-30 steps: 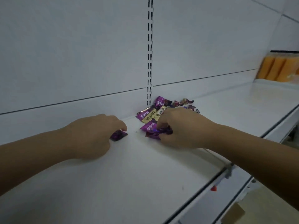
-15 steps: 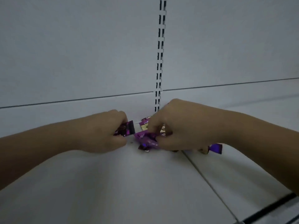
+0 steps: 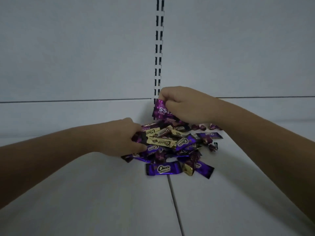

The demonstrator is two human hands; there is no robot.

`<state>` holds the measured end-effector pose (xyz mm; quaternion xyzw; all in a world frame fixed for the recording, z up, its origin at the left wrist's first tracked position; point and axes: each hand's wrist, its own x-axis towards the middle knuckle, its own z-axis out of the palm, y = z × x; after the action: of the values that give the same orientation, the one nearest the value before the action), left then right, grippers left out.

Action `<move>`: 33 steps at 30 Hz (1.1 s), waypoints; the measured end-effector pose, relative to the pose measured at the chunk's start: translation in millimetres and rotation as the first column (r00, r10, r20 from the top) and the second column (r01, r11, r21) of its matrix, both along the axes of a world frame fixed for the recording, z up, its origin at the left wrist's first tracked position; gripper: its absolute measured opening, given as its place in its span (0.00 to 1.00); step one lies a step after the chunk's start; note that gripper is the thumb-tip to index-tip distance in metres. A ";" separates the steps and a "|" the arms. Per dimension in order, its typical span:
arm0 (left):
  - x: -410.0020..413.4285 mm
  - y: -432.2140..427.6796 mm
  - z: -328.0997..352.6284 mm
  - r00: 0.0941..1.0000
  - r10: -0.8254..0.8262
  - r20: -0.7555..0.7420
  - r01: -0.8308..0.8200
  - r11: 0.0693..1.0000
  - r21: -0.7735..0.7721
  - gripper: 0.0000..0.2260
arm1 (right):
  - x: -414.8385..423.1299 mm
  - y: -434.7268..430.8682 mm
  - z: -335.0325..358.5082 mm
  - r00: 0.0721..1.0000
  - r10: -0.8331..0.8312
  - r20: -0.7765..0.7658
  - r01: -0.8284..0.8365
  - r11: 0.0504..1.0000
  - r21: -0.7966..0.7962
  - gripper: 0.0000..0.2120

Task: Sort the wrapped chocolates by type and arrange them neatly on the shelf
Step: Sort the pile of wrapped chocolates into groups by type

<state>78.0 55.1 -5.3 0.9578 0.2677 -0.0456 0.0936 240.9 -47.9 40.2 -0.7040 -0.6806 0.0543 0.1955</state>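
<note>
White shelf point(image 3: 238, 193), pile of chocolates point(image 3: 172, 145) at back centre, now uncovered. Right hand point(image 3: 185, 106) has risen since 0.5 s ago, pinching a purple "Kiss" wrapper point(image 3: 161, 109). Left hand point(image 3: 126, 135) grips dark wrappers at pile's left edge. Count: three gold Choco bars point(image 3: 161, 142); purple ones uncountable.

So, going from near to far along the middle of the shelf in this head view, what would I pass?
Shelf seam → purple Choco bar → cream Choco bar → purple Kiss wrapper held up by the right hand → slotted upright.
</note>
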 end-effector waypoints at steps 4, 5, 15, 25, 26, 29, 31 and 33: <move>3.0 3.0 3.2 0.999 0.031 -0.008 -0.031 0.999 -0.030 0.11 | 15.6 3.5 -14.0 0.999 -0.042 0.023 0.043 0.998 -0.034 0.15; 2.9 3.7 3.2 0.999 0.043 0.000 -0.043 0.999 -0.019 0.11 | 18.7 4.9 -17.0 0.995 -0.050 0.089 0.053 0.998 -0.032 0.19; 6.4 6.8 -2.2 0.977 0.104 0.185 -0.104 0.995 -0.008 0.09 | 39.7 19.1 -43.9 0.667 0.000 0.745 -0.046 0.998 0.041 0.25; 31.8 18.8 -17.1 0.966 0.056 0.253 -0.093 0.987 0.134 0.08 | 33.7 16.8 -42.4 0.646 -0.073 0.760 -0.029 0.992 0.121 0.08; 33.2 18.4 -18.7 0.965 0.050 0.256 -0.090 0.985 0.144 0.07 | 34.3 13.4 -39.0 0.683 -0.097 0.724 -0.013 0.989 0.145 0.07; 34.5 16.5 -19.5 0.960 0.050 0.277 -0.101 0.980 0.172 0.07 | 34.1 0.1 -28.7 0.804 -0.182 0.567 0.043 0.967 0.249 0.08; 35.2 15.3 -18.7 0.963 0.061 0.263 -0.108 0.980 0.166 0.07 | 30.4 -8.5 -23.6 0.877 -0.225 0.425 0.100 0.950 0.295 0.08; 35.4 13.7 -17.7 0.973 0.087 0.212 -0.119 0.982 0.143 0.09 | 26.3 -14.8 -19.0 0.949 -0.229 0.215 0.164 0.945 0.284 0.08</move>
<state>113.4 68.7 -23.0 0.9466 0.3089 0.0793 0.0482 267.2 -62.7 21.2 -0.7380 -0.6264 -0.1435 0.2061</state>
